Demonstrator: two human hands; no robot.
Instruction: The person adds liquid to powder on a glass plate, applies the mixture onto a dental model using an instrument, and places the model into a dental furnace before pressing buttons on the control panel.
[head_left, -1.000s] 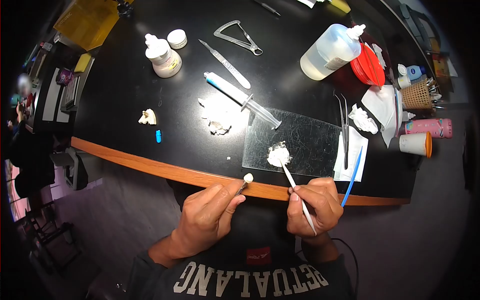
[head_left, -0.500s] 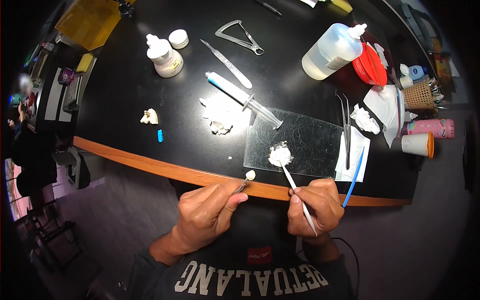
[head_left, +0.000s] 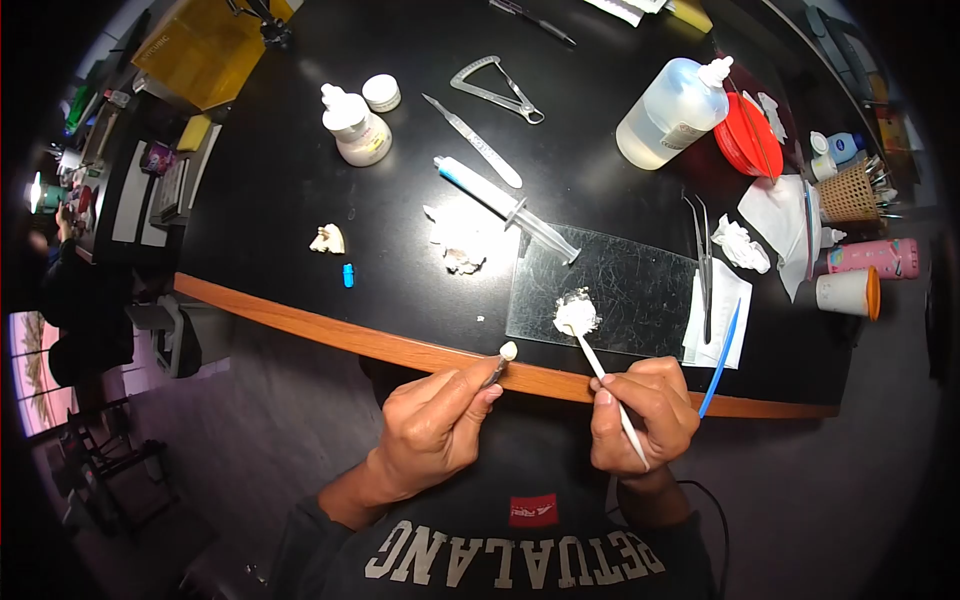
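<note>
My left hand [head_left: 435,425] is closed in a pinch on a small metal clamp or tweezers [head_left: 495,373], mostly hidden by the fingers. At its tip sits a small cream-coloured tooth crown [head_left: 508,351], over the wooden table edge. My right hand [head_left: 645,415] grips a slim white plastic spatula [head_left: 602,368] like a pen. The far end of this spatula touches a mound of white powder or paste [head_left: 575,313] on a scratched glass slab [head_left: 640,290].
Beyond the slab lie a blue-tipped syringe [head_left: 490,195], a scalpel [head_left: 475,142], a metal caliper [head_left: 497,90] and crumpled tissue [head_left: 462,245]. Bottles [head_left: 357,128] [head_left: 672,112] stand farther back. Tweezers [head_left: 703,270] and a blue stick [head_left: 722,355] lie at right; a dental model [head_left: 327,239] lies left.
The whole view has shifted, so the table appears farther right. The crown and its holder have turned slightly in my left hand. The spatula's tip stays at the white mound.
</note>
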